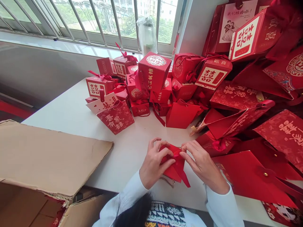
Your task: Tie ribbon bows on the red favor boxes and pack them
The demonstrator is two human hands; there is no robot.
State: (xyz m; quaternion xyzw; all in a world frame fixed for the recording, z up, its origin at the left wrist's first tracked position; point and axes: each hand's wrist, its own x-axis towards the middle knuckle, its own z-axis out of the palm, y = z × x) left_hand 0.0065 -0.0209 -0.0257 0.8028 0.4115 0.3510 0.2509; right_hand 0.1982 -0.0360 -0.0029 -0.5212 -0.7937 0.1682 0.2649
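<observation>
A small red gift box [170,172] sits on the white table in front of me, with a red ribbon [185,179] tied over its top and one tail hanging off the near right side. My left hand [153,164] is over the box's left part, thumb and forefinger closed on the ribbon near the middle. My right hand [204,167] pinches the ribbon at the box's right edge. A twisted cord [167,181] shows under the box's near edge. My fingers partly hide the top of the box.
Red gift boxes [155,74] are piled along the back of the table [123,157]. Red gift bags [243,176] crowd the right side. An open cardboard box [52,154] stands at the left, its flap beside the table edge. A plastic-wrapped bottle [147,37] stands by the barred window.
</observation>
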